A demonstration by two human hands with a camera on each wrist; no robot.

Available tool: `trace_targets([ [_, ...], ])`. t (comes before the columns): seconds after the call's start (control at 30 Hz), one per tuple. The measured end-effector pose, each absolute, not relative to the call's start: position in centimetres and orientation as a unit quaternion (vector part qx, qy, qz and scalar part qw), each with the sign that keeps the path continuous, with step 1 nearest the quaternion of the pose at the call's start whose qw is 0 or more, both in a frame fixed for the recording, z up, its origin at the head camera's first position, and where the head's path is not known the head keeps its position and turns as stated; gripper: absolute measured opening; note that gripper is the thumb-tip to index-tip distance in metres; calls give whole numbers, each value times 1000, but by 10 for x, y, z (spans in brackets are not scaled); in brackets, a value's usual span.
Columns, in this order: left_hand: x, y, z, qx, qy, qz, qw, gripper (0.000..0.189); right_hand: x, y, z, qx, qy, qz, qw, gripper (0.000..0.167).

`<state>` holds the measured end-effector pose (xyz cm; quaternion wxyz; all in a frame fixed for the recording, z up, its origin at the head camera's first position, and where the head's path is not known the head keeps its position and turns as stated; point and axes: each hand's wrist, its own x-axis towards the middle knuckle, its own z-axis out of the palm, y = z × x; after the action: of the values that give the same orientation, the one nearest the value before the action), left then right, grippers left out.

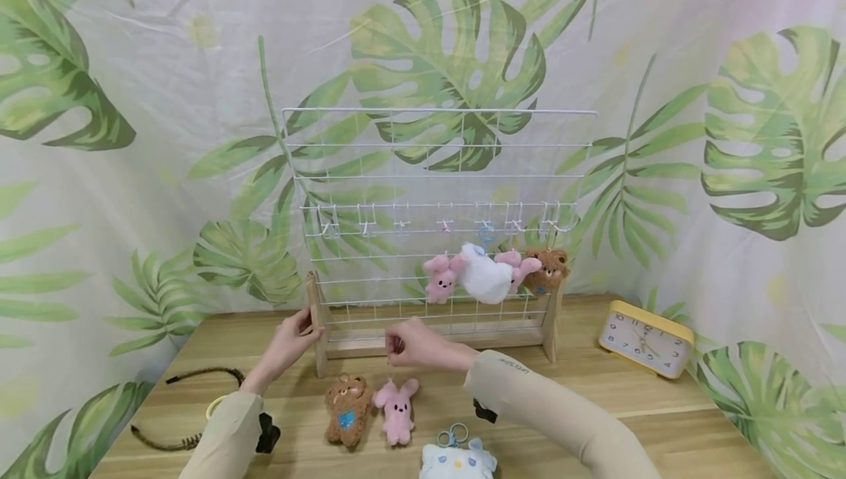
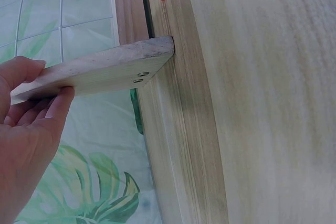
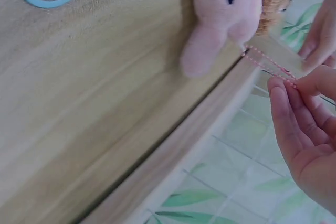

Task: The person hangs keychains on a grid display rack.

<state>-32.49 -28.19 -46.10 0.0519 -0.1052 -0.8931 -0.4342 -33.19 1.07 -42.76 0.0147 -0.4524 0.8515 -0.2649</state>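
Right wrist view: the right hand is pinching a bead chain; the pink plush is extending lengthwise from it, away from the rack. Farther off, the left hand is gripping the side post.

- Creased, pale cloth backdrop, printed with green monstera leaves and palm fronds, pinkish at upper right.
- Light-brown wood-grain bench before it.
- Soft, diffuse light.
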Motion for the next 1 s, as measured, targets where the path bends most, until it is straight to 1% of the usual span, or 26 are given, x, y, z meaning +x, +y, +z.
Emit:
trace_targets([
  [0.2, -324, -281, -462, -103, -894, -432, 62, 62, -322, 28, -409, -457, 842, -286, 23, 9],
  [0.4, -324, -281, -462, -105, -891, -437, 62, 62, -311, 43, -384, -484, 824, -296, 1, 9],
  [0.63, -324, -282, -462, -106, -892, -435, 57, 63, -305, 54, -350, -517, 808, -277, -59, 10],
  [0.77, -324, -283, -462, -105, -892, -435, 61, 63, -309, 55, -327, -517, 812, -250, -109, 12],
  [0.87, -325, -282, -462, -104, -892, -437, 58, 64, -312, 56, -307, -505, 818, -242, -132, 12],
  [1.0, -324, -282, -462, -103, -891, -438, 54, 63, -314, 57, -280, -500, 814, -263, -134, 11],
])
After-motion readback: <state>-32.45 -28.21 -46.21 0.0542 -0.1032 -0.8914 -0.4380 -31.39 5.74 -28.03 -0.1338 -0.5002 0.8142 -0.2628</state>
